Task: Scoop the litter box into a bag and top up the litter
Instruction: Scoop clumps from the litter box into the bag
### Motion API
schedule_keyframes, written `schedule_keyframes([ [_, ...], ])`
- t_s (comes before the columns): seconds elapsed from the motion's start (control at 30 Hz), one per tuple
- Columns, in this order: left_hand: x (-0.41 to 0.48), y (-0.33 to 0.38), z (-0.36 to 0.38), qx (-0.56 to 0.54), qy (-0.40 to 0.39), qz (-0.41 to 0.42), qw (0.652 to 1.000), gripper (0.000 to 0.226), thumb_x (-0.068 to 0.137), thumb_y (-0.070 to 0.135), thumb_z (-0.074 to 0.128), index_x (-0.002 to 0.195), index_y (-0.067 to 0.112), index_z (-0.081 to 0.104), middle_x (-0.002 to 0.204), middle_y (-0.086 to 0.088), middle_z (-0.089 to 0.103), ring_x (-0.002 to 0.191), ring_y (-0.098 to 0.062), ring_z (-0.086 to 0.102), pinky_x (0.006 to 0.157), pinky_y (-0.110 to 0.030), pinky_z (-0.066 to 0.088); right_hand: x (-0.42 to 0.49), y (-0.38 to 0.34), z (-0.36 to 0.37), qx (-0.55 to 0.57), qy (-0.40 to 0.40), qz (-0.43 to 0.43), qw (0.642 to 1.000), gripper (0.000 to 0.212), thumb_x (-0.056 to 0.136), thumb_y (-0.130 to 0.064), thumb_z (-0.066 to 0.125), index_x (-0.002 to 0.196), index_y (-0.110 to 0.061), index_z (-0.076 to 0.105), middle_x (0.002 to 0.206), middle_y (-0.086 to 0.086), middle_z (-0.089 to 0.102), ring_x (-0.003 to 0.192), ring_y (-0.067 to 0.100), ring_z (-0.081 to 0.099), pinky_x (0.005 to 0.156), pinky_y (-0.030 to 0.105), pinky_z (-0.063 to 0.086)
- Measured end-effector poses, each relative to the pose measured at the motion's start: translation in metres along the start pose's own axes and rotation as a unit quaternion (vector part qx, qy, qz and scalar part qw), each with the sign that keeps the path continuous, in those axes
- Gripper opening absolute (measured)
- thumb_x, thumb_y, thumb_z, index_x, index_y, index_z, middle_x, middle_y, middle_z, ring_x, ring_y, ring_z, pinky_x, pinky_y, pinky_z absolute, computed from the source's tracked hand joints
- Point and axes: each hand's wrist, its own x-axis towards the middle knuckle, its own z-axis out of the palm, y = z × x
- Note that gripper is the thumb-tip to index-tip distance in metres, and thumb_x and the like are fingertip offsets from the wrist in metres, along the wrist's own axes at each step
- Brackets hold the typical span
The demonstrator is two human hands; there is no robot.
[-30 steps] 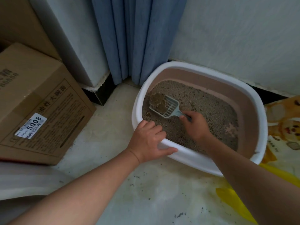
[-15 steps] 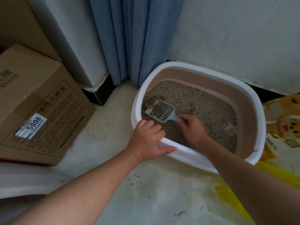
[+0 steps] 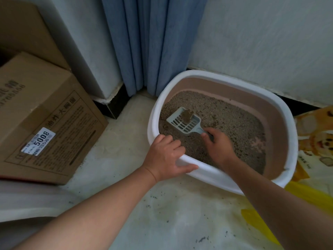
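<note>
A white-rimmed litter box (image 3: 281, 105) with brown inner walls sits on the floor against the wall, filled with grey-brown litter (image 3: 234, 123). My left hand (image 3: 164, 157) grips its near rim, fingers curled over the edge and thumb along the outside. My right hand (image 3: 219, 147) holds the handle of a pale grey slotted scoop (image 3: 183, 121) inside the box. A brown clump (image 3: 187, 115) lies in the scoop's blade, over the left part of the litter.
A cardboard box (image 3: 45, 120) stands at the left, with another behind it. Blue curtains (image 3: 149, 44) hang in the corner behind the litter box. A yellow printed litter bag (image 3: 315, 141) lies at the right. Scattered litter grains dot the pale floor (image 3: 162, 213).
The scoop dipped toward the box's left edge, then lifted and tilted, and now carries a single clump near its far side. My left hand stayed on the rim.
</note>
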Motion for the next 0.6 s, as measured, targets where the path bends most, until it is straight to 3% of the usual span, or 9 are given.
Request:
schedule_keyframes([
  [0.3,0.0,0.0,0.0,0.001,0.001,0.004,1.0,0.06,0.086,0.073,0.057,0.065,0.016,0.057,0.068,0.001,0.052,0.068,-0.021,0.044,0.067,-0.037,0.038,-0.006,0.003,-0.009,-0.042,0.012,-0.004,0.999,0.025,0.102,-0.029,0.05,0.119,-0.019,0.066,0.08,0.003,0.066,0.07,0.023,0.06,0.065,0.039,0.051],
  [0.5,0.0,-0.002,0.0,0.009,-0.006,0.011,1.0,0.061,0.086,0.073,0.056,0.065,0.016,0.057,0.068,0.001,0.053,0.068,-0.023,0.046,0.067,-0.037,0.036,-0.007,-0.003,-0.01,-0.041,0.008,-0.005,0.999,0.026,0.102,-0.029,0.05,0.121,-0.02,0.065,0.071,-0.004,0.06,0.06,0.011,0.052,0.053,0.025,0.037],
  [0.6,0.0,-0.002,0.0,0.016,-0.018,0.012,1.0,0.062,0.087,0.074,0.054,0.064,0.016,0.057,0.068,0.001,0.053,0.068,-0.022,0.046,0.067,-0.036,0.035,-0.015,-0.005,-0.017,-0.021,0.013,-0.016,1.0,0.024,0.103,-0.03,0.048,0.117,-0.021,0.065,0.068,-0.004,0.058,0.057,0.014,0.051,0.052,0.028,0.036],
])
